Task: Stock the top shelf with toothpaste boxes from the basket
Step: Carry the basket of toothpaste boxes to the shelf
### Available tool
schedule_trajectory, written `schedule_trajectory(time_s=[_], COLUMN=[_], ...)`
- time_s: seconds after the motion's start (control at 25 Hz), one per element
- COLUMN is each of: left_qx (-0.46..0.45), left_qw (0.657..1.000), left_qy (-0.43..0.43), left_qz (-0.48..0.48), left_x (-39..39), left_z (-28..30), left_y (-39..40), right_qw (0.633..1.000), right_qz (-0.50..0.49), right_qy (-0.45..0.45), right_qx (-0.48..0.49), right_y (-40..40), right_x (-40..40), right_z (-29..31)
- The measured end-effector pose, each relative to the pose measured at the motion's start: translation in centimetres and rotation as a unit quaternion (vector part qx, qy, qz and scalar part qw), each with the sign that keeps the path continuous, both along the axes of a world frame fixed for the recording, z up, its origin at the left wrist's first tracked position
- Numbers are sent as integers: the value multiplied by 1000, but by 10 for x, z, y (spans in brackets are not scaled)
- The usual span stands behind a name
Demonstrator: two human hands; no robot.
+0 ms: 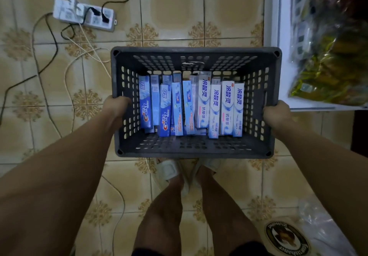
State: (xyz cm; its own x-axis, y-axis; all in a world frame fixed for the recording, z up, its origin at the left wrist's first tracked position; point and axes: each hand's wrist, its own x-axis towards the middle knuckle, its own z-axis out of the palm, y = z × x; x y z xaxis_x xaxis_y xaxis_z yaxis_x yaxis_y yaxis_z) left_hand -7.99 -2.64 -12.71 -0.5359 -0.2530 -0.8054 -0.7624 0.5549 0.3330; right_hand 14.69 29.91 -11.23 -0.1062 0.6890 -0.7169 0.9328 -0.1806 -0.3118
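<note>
I am looking straight down at a dark perforated basket [196,53] that fills the middle of the frame, held above my feet and the tiled floor [175,13]. My left hand [116,106] grips the basket's left wall, fingers curled over the rim and into the holes. My right hand [276,113] grips the right wall the same way, fingers wrapped over the edge. Both are closed on the basket; neither holds a box.

The toothpaste boxes [191,106] all lie inside the basket, packed side by side in a row across its middle. The blue boxes [165,110] sit toward the left, the white boxes [227,106] toward the right, and a few more ends show behind them. I cannot count them surely, as some overlap.

As for progress, I judge the stocking has not begun, or at least nothing here shows it: the basket looks full and no box is out of it. No top shelf is in view. At the upper right of the frame a white ledge [286,80] carries crinkled bags [326,60]; whether it belongs to the shelving I cannot tell.

What is left, as I read it, is nearly everything: set the basket down or brace it, free one hand, then lift boxes out and line them up on the shelf.

At the upper left a power strip [83,15] lies on the floor with cables trailing toward the basket.
</note>
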Motion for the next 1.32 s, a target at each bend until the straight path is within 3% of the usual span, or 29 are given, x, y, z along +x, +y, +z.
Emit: schedule_trajectory(time_s=[0.24, 0.56, 0.68, 0.76, 1.0, 1.32], left_qx=[9, 39, 50, 60, 71, 79], left_qw=[1000, 991, 982, 975, 960, 961], left_qy=[18, 125, 183, 214, 268, 265], left_qz=[-2, -12, -5, 4, -29, -9], left_x=[-40, -80, -105, -130, -199, -307], left_z=[167, 419, 480, 506, 576, 588], left_y=[-16, -36, -39, -37, 7, 94], right_qw=[996, 985, 979, 978, 979, 964], right_qz=[-71, -43, -30, -26, 29, 13], right_qy=[59, 157, 185, 200, 202, 264], right_qx=[4, 55, 81, 50, 0, -13], right_y=[-3, -15, -7, 1, 36, 134], right_x=[-36, -82, -105, -123, -197, -325], right_z=[158, 416, 478, 513, 562, 567])
